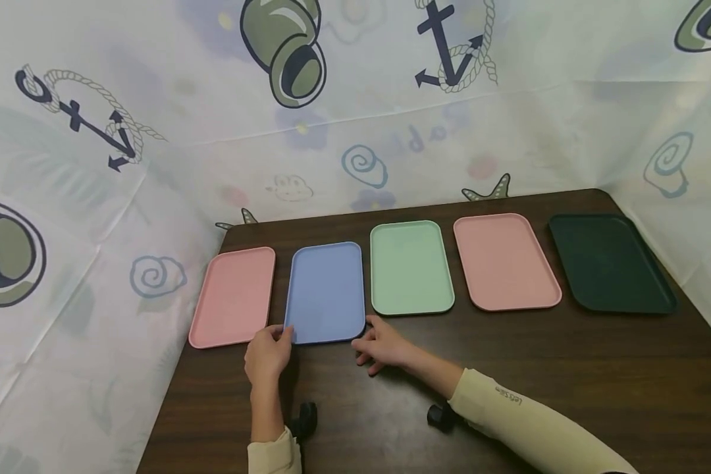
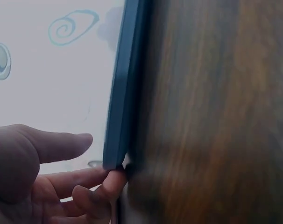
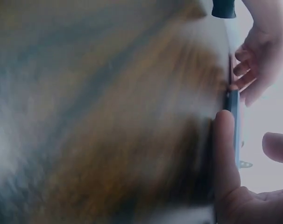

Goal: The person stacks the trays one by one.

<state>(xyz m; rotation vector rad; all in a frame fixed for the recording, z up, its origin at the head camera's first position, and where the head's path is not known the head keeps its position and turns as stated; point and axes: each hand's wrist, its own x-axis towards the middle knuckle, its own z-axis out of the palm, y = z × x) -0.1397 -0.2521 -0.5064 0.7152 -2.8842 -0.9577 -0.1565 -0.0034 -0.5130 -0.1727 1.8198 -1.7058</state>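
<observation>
A blue rectangular tray [image 1: 326, 293] lies on the dark wooden table, between a pink tray [image 1: 235, 297] and a light green tray [image 1: 411, 270]. My left hand [image 1: 268, 355] is at its near left corner. In the left wrist view, fingertips touch the corner of the tray [image 2: 118, 88] while the thumb [image 2: 69, 145] stays apart above it. At the near right corner is my right hand [image 1: 385, 343]. The right wrist view has one straight finger [image 3: 225, 149] along the tray's edge, with the thumb [image 3: 278, 147] held away.
To the right, a second pink tray [image 1: 506, 263] and a dark green tray [image 1: 613, 263] continue the row. The wooden table [image 1: 379, 415] ends at printed white cloth [image 1: 332, 158] behind and at both sides. Black devices [image 1: 441, 418] sit by the wrists.
</observation>
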